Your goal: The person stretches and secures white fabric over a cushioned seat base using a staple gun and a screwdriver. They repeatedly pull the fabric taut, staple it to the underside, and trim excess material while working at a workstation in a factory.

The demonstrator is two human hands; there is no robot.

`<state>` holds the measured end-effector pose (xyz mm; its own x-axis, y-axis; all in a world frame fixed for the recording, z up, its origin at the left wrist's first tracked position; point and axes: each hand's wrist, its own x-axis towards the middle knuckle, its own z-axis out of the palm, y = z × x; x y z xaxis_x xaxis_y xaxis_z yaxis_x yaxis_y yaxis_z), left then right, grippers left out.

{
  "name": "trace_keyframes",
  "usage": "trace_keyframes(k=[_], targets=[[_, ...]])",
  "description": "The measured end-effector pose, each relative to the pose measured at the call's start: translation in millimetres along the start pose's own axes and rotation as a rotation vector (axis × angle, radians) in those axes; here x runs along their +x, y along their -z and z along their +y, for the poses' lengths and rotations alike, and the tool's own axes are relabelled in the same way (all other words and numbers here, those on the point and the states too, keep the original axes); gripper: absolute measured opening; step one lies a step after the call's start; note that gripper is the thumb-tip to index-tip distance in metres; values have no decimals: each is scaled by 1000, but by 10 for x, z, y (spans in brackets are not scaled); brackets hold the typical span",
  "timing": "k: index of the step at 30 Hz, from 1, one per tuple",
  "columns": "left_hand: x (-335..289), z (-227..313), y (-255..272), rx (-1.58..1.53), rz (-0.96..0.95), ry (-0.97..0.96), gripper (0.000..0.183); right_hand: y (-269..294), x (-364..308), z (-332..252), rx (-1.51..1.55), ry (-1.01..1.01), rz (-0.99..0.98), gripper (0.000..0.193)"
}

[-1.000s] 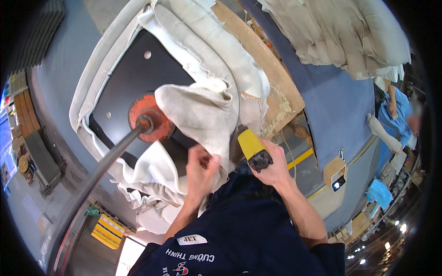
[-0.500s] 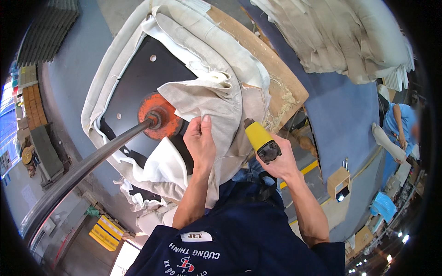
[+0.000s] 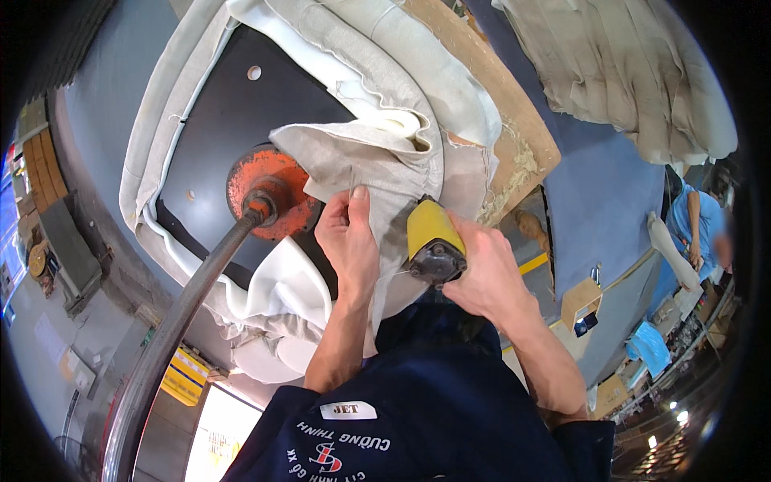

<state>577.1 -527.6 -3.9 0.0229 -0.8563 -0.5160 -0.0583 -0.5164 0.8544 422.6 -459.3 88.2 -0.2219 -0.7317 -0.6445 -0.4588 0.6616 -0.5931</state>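
My left hand point(image 3: 350, 245) pinches the loose edge of a beige fabric flap point(image 3: 341, 157), thumb against fingers. In my right hand point(image 3: 491, 269) is a yellow staple gun point(image 3: 434, 229) with a black end cap. Its nose points away from me and meets the gathered fabric near the curved edge of an upholstered seat piece point(image 3: 458, 96); the exact contact is hidden. Inside the padded rim lies a black base panel point(image 3: 265, 104) with round holes. White lining point(image 3: 285, 281) bunches up left of my left wrist.
A metal pole point(image 3: 185, 313) with a worn orange round flange point(image 3: 265, 193) crosses at left. Behind the seat is a wooden board point(image 3: 534, 153). Folded fabric point(image 3: 618, 72) is piled at far right, on a blue-grey surface point(image 3: 602, 201). A person in blue point(image 3: 699, 225) sits beyond.
The staple gun has moved left and forward onto the fabric beside my left hand. My left hand keeps its pinch. My view has shifted closer to the seat.
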Motion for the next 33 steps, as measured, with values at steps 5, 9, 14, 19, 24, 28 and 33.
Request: trace_keyframes(k=[5,9,14,19,24,28,33], targets=[[73,51,-2,-32,-3,50,18,-64,-71,34,47,62,82,54],[166,103,-43,11,-27,0,20,-1,72,-45,15,21,-1,58],[303,175,-151,25,-39,-57,22,-37,26,-87,37,0,3,61],[466,190,-136,128,-140,-97,26,-87,-11,-136,9,-21,2,62],[551,248,-171,110,-188,-70,26,-167,-26,-186,18,-56,-23,59],[606,318,-211,197,-239,-27,25,-208,14,-131,32,-94,-39,62],[703,204,-256,254,-264,-153,26,-183,-18,-161,22,-74,-18,64]])
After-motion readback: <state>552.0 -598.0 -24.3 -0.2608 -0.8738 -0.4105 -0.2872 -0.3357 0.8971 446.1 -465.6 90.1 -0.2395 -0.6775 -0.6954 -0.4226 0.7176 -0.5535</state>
